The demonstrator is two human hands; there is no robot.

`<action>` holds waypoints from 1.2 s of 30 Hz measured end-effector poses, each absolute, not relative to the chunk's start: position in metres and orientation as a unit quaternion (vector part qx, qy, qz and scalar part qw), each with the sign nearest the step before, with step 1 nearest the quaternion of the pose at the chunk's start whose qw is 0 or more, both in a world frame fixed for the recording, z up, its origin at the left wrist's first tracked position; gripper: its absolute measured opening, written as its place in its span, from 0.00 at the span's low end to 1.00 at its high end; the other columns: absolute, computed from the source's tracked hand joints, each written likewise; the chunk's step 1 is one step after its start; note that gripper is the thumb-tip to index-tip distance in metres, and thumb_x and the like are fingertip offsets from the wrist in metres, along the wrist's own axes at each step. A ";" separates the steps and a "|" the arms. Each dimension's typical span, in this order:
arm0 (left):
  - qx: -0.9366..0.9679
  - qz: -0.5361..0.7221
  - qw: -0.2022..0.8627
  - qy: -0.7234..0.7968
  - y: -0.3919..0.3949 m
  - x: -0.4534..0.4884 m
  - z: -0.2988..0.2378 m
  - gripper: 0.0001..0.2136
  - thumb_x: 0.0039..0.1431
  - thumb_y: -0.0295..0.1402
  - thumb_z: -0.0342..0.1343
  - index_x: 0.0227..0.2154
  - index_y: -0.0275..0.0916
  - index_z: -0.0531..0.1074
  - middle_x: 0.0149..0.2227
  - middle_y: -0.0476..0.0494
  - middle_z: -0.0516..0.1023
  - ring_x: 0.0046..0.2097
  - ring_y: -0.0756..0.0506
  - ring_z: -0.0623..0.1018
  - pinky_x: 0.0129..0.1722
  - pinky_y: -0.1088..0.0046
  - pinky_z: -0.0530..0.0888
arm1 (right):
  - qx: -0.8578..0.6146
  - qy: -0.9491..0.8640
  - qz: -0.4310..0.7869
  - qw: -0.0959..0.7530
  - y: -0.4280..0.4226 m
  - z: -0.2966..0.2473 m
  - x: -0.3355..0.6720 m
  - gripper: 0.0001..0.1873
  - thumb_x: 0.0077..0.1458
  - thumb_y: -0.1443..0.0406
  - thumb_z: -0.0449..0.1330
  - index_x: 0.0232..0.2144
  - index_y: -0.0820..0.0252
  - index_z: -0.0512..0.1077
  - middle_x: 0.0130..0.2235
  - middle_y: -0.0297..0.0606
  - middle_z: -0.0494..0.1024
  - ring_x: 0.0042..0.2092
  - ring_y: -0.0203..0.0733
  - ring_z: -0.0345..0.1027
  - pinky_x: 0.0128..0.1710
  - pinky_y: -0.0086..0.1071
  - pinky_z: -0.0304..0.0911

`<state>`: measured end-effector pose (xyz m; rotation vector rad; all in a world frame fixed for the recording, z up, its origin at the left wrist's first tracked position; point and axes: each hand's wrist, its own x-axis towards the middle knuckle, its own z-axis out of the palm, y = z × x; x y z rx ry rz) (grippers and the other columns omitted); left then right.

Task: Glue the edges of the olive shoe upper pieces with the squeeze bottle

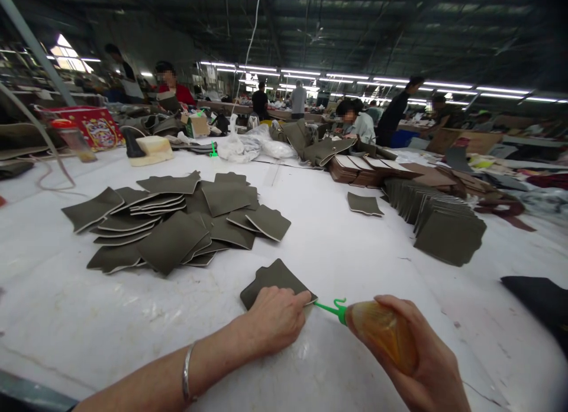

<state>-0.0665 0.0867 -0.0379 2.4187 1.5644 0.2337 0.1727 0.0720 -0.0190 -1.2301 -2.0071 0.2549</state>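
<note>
My left hand [274, 317] presses down on a dark olive leather piece [273, 279] lying on the white table [337, 246], fingers curled over its near edge. My right hand [417, 359] is wrapped round a squeezy bottle of amber glue [384, 335]. The bottle's green nozzle [331, 308] points left and touches the piece's right near edge beside my left fingers. A metal bangle sits on my left wrist.
A loose heap of olive leather pieces [177, 222] lies to the left. A fanned row of the same pieces [435, 213] runs along the right, with one single piece [364, 203] between. Brown stacks [359, 169], bags and several seated and standing workers fill the background.
</note>
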 end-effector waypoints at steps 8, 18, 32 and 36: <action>0.827 0.082 0.137 0.538 0.088 -0.066 -0.039 0.18 0.59 0.32 0.38 0.49 0.49 0.67 0.34 0.42 0.80 0.34 0.35 0.80 0.31 0.57 0.75 | -0.517 -0.749 0.111 0.399 0.073 -0.022 0.174 0.20 0.55 0.54 0.60 0.47 0.52 0.64 0.45 0.35 0.69 0.42 0.43 0.67 0.41 0.33 0.63; 0.825 0.074 0.157 0.539 0.089 -0.063 -0.037 0.21 0.57 0.31 0.40 0.52 0.48 0.65 0.36 0.40 0.80 0.36 0.33 0.80 0.34 0.52 0.75 | -0.542 -0.716 0.135 0.419 0.069 -0.027 0.177 0.20 0.54 0.52 0.60 0.47 0.51 0.64 0.45 0.33 0.69 0.42 0.42 0.66 0.41 0.33 0.63; 0.827 0.062 0.162 0.534 0.086 -0.063 -0.037 0.22 0.57 0.31 0.41 0.55 0.48 0.63 0.39 0.40 0.80 0.38 0.33 0.80 0.36 0.51 0.76 | -0.525 -0.731 0.160 0.405 0.068 -0.037 0.185 0.21 0.53 0.53 0.61 0.47 0.51 0.64 0.44 0.34 0.72 0.40 0.41 0.70 0.36 0.28 0.68; 0.828 0.064 0.177 0.529 0.086 -0.065 -0.033 0.22 0.58 0.31 0.41 0.56 0.45 0.62 0.42 0.39 0.79 0.40 0.34 0.80 0.39 0.52 0.76 | -0.575 -0.675 0.195 0.419 0.065 -0.032 0.181 0.23 0.52 0.50 0.60 0.46 0.52 0.65 0.44 0.34 0.72 0.41 0.43 0.70 0.38 0.32 0.66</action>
